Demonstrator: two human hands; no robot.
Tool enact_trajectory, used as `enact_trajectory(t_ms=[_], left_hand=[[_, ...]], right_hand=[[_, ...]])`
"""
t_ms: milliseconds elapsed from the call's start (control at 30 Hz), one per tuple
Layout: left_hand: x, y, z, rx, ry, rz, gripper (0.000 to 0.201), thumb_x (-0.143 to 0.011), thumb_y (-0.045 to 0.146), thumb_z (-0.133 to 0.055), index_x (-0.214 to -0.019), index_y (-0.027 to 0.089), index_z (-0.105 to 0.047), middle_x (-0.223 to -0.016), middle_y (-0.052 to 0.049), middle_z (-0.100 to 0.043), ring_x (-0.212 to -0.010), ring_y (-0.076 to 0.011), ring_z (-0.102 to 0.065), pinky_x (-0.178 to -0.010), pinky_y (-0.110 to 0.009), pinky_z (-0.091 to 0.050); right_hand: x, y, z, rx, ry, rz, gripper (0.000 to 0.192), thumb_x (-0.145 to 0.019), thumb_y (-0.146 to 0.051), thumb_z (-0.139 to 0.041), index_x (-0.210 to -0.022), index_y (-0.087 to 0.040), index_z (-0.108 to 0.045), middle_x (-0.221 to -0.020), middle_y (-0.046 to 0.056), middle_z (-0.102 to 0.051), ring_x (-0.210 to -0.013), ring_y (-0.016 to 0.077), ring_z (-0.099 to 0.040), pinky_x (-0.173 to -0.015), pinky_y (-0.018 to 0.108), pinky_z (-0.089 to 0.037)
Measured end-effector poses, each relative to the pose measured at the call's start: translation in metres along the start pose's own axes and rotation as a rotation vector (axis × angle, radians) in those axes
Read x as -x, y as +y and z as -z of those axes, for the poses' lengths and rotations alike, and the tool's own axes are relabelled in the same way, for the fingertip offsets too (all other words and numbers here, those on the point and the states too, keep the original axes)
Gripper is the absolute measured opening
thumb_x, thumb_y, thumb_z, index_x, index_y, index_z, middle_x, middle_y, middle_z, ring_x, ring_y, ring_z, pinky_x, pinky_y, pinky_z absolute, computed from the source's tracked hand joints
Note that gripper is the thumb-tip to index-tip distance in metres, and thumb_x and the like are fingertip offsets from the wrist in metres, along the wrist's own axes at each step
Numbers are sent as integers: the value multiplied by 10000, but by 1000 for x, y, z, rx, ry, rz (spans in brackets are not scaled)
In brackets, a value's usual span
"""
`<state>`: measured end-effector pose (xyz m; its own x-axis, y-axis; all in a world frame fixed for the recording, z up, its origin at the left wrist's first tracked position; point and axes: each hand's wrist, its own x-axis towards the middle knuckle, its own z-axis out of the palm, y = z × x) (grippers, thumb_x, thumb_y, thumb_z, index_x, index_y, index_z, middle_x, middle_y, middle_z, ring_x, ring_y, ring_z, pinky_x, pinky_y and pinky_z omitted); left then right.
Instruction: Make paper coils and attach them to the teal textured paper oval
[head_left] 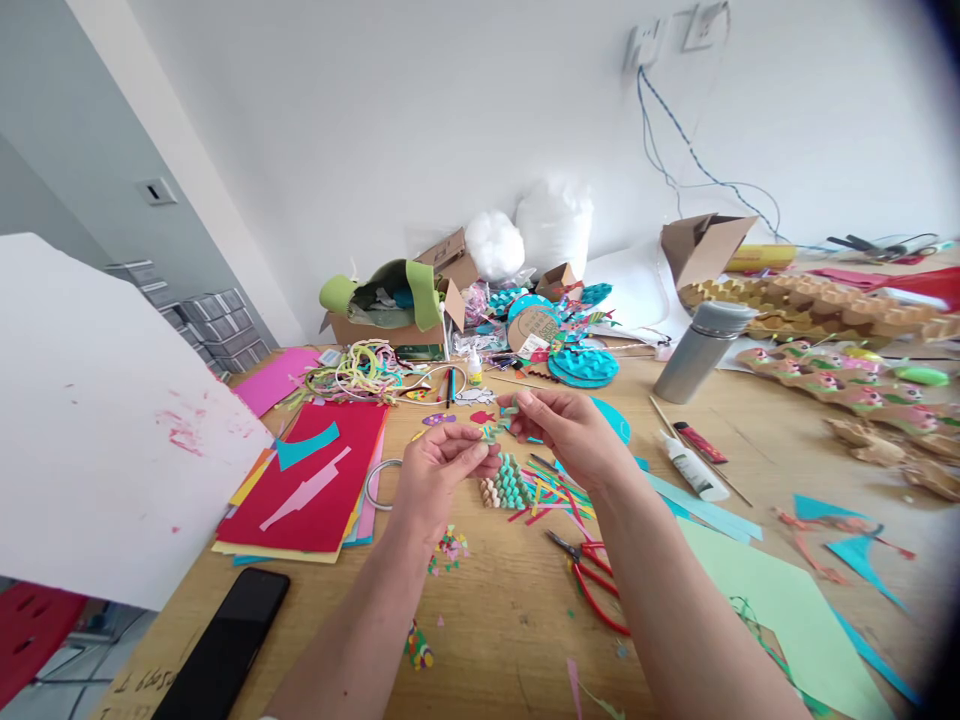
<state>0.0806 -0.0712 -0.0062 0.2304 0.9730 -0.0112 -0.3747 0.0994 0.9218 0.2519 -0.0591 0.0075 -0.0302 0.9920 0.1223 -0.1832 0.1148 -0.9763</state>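
Between my two hands, over the middle of the table, a small green twisted paper strip (497,430) is stretched. My left hand (448,462) pinches its lower left end between thumb and fingers. The upper right end is pinched by my right hand (553,425). Just below lie several turquoise twisted spirals (512,482) with a few pale beige spirals (490,491) beside them. Loose coloured paper strips (553,492) spread under my right hand. Red-handled scissors (592,580) rest partly open near my right forearm.
Stacked coloured paper (307,490) and a black phone (225,640) lie at left. A grey bottle (699,350), a white glue bottle (691,465) and egg cartons (817,300) stand or lie at right. Behind are a cardboard box (390,332) and craft pieces against the wall.
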Motion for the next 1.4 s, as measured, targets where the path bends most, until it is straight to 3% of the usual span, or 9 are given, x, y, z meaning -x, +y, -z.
enact_trajectory(t_ms=[167, 367, 500, 633, 833, 967, 1233, 1300, 1400], left_hand=[[-1, 1, 0, 35, 26, -14, 366, -581, 282, -874, -818, 127, -642, -705, -52, -755, -638, -162, -716, -623, -249, -578], [-2, -2, 0, 2, -21, 15, 378, -589, 282, -872, -855, 134, -647, -728, -49, -750, -642, -164, -710, -639, -274, -580], [-2, -1, 2, -80, -37, 15, 390, -626, 326, -847, -929, 148, -678, -844, -64, -746, -764, -186, -702, -632, -284, -572], [-6, 0, 8, -161, 60, -87, 308, -660, 359, -808, -855, 137, -724, -922, -79, -736, -759, -134, -632, -622, -232, -515], [-11, 1, 12, -178, 132, -114, 298, -592, 335, -838, -816, 159, -752, -768, -41, -719, -686, -116, -591, -618, -225, -438], [-10, 1, 9, -155, 134, -87, 249, -532, 301, -858, -680, 150, -727, -664, -12, -678, -623, -105, -565, -628, -235, -437], [-11, -3, 10, -163, 148, -121, 222, -564, 286, -836, -705, 157, -722, -677, -1, -661, -622, -96, -554, -614, -224, -428], [-12, -4, 12, -183, 129, -126, 275, -592, 289, -827, -817, 158, -739, -733, -4, -660, -649, -92, -555, -612, -215, -421], [-13, -4, 15, -184, 115, -136, 335, -645, 322, -807, -930, 164, -727, -817, -17, -673, -679, -92, -562, -621, -215, -427]], right_hand=[[1, 1, -3, 12, -23, -34, 450, -657, -561, -779, -820, -143, -745, -676, 43, -678, -623, 129, -594, -600, 267, -477], [3, 0, -13, 81, -51, 13, 414, -683, -552, -755, -652, -152, -653, -592, 7, -625, -564, 103, -537, -582, 249, -430], [5, -3, -13, 198, -72, 47, 411, -733, -564, -695, -753, -155, -667, -663, 15, -627, -597, 115, -525, -576, 255, -419], [7, -4, -11, 413, -193, 68, 399, -826, -545, -586, -793, -156, -666, -677, 16, -582, -619, 128, -491, -568, 263, -395], [8, -1, -11, 602, -343, 65, 410, -890, -503, -500, -705, -155, -613, -610, -11, -478, -571, 112, -399, -524, 259, -311], [7, 3, -14, 603, -431, 58, 411, -894, -497, -496, -760, -145, -660, -635, 3, -537, -573, 115, -416, -532, 264, -316], [6, 6, -14, 484, -337, -5, 261, -753, -416, -678, -764, -156, -703, -618, -6, -599, -548, 110, -462, -505, 244, -339], [1, 8, -6, 607, -315, -10, 231, -771, -385, -656, -758, -162, -716, -651, 2, -640, -581, 121, -503, -534, 247, -373], [-12, 18, 17, 1028, -192, -153, 175, -790, -310, -627, -762, -180, -741, -706, 6, -687, -651, 141, -563, -593, 246, -405]])
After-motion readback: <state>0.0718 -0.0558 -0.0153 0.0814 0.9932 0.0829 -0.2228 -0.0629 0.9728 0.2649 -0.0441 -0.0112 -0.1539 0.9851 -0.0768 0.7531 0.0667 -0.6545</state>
